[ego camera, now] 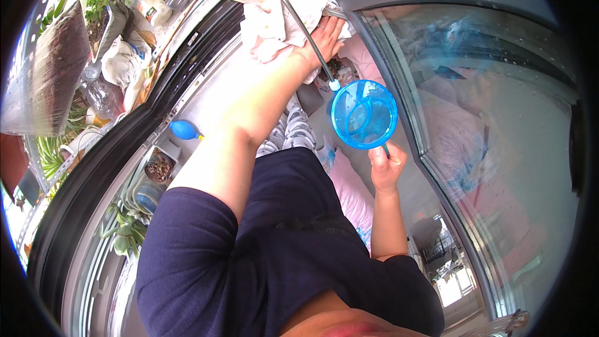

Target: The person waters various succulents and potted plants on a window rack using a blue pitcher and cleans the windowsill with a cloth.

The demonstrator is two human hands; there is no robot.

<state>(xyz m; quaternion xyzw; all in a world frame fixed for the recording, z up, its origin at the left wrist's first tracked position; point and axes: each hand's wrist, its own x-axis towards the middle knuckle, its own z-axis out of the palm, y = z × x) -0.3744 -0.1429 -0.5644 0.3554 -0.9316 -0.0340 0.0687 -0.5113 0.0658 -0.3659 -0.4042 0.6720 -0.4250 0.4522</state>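
Observation:
My right hand point(387, 164) grips the handle of a clear blue watering can point(365, 119), seen from above. Its long, thin metal spout point(299, 21) reaches up and left, passing over my left hand and ending in a blue tip. With palm down and fingers stretched out, my left hand point(325, 40) rests at the edge of a crumpled pale pink cloth point(271, 28) by the window frame. What lies under the palm is hidden. A glass window panel point(486, 150) with water drops on it stands open to the right of both hands.
A blue rubber bulb point(184, 130) with a yellow tip lies on the white sill. Potted succulents point(124, 236) sit at the lower left. Beyond the black window track point(140, 124) are plants, a filled plastic bag point(51, 75) and bottles. Pink bedding point(348, 187) lies below.

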